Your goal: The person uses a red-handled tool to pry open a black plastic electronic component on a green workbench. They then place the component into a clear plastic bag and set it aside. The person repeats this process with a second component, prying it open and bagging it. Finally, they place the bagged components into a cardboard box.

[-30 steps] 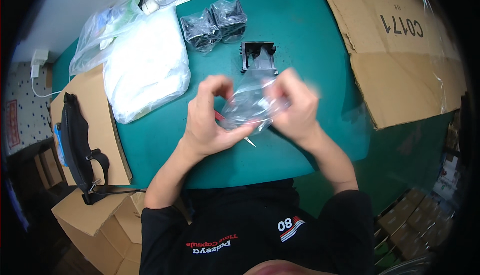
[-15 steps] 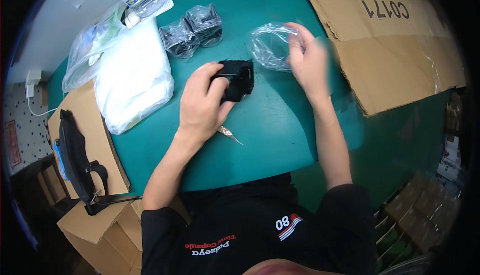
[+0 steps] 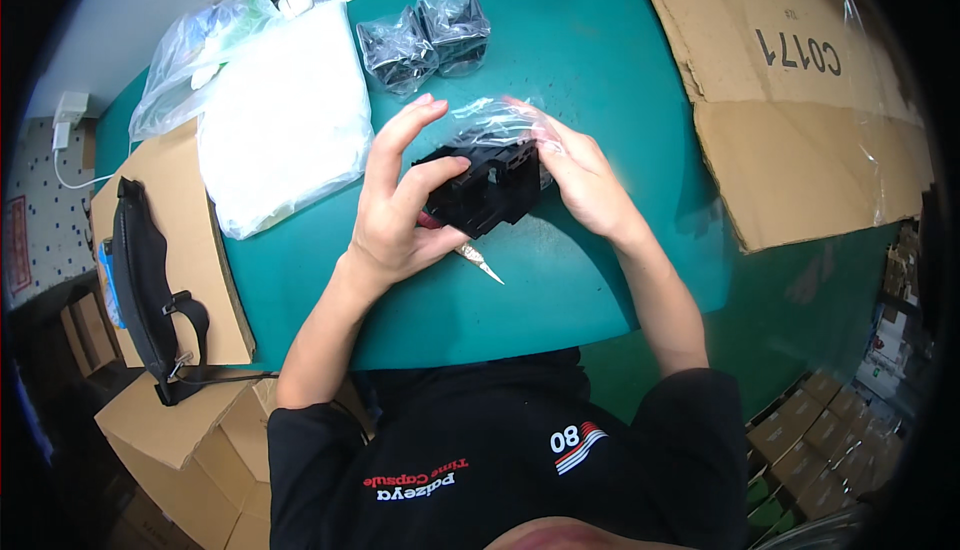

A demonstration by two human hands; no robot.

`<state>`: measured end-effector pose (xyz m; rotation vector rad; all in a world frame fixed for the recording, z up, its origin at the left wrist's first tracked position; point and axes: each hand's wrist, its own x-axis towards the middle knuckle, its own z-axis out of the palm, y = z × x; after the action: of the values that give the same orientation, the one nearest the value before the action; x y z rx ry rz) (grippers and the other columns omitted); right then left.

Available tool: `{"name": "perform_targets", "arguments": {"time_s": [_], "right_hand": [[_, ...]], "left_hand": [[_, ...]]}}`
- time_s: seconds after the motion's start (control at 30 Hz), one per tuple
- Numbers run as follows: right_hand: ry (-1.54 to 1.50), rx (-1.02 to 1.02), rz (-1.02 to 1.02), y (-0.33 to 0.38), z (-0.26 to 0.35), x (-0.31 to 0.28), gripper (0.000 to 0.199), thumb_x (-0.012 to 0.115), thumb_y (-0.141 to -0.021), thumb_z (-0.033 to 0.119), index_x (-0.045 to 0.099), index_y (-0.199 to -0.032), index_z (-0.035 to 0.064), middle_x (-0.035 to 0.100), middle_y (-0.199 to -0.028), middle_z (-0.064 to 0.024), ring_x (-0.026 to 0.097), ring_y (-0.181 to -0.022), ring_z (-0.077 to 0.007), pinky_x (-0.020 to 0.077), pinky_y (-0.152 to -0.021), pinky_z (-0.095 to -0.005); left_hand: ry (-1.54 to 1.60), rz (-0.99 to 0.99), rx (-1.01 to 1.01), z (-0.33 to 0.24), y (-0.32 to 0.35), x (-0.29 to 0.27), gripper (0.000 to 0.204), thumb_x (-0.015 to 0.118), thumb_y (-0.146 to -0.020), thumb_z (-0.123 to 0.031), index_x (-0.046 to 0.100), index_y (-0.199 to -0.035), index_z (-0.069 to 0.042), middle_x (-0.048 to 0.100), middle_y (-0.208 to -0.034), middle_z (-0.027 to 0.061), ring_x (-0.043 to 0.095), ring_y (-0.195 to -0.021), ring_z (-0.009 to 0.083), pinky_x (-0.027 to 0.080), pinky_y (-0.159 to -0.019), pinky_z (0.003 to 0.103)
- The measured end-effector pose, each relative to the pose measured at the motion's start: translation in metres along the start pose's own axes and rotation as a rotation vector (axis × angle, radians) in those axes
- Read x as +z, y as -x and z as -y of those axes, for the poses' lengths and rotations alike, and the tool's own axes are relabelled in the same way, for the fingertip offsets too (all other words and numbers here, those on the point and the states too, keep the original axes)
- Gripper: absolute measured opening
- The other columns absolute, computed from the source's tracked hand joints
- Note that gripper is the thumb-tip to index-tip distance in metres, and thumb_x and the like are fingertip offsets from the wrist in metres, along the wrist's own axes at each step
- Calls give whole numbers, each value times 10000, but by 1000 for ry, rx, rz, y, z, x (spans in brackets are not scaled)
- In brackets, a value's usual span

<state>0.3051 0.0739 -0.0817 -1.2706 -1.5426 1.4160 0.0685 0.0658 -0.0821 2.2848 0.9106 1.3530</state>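
Observation:
My left hand (image 3: 385,215) grips a black plastic part (image 3: 490,190) with slots and raised edges, between thumb and fingers, its index finger lifted clear. My right hand (image 3: 590,180) pinches a crumpled clear plastic bag (image 3: 495,120), which lies over the far side of the part. How much of the part is inside the bag I cannot tell. A pointed silvery blade (image 3: 482,262) pokes out below the left hand; its other end is hidden. Beyond the hands, two black parts in clear bags (image 3: 397,53) stand side by side on the green table.
A white plastic packet (image 3: 285,130) lies at left, beside a flat cardboard piece with a black pouch (image 3: 145,280). A large cardboard sheet (image 3: 800,140) covers the right side of the green table (image 3: 560,10). An open carton (image 3: 200,450) stands below at the left.
My right hand has brought the clear bag leftward to the black part, and the bag now lies over the part's far side. The left hand's index finger has lifted. The view has shifted slightly.

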Motion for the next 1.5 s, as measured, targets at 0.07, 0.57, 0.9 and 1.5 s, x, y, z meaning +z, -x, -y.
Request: {"name": "perform_targets", "arguments": {"time_s": [0.07, 0.57, 0.9, 1.5], "right_hand": [[85, -33, -42, 0, 4, 5, 455, 453, -1076, 215, 519, -1468, -6, 699, -1199, -271, 692, -1111, -344, 505, -976, -397], [499, -517, -345, 14, 0, 47, 360, 628, -820, -103, 537, -1148, 11, 579, -1014, -166, 677, -790, -327, 560, -654, -431], [245, -273, -193, 21, 0, 77, 277, 678, -778, -34, 497, -983, 5, 533, -807, -93, 610, -691, -232, 527, -626, -381], [301, -422, -623, -5, 0, 36, 206, 647, -993, 39, 463, -902, 26, 469, -666, -41, 405, -577, -95, 357, -504, -303]], "left_hand": [[71, 76, -35, -1, 2, -2, 585, 903, -587, -73, 615, -1094, -21, 531, -1430, 273, 582, -1275, 456, 515, -1038, 492], [-422, -28, -83, -18, 3, 3, 608, 876, -538, -102, 620, -1080, 0, 563, -1113, 165, 581, -999, 363, 473, -844, 459], [-329, -308, -81, 0, 11, 12, 676, 936, -560, -103, 535, -1099, -24, 486, -1032, 138, 512, -930, 287, 453, -753, 387], [-92, -75, -161, -23, 11, 14, 255, 658, -917, 43, 602, -1161, -8, 669, -827, 126, 663, -624, 247, 509, -561, 359]]}}
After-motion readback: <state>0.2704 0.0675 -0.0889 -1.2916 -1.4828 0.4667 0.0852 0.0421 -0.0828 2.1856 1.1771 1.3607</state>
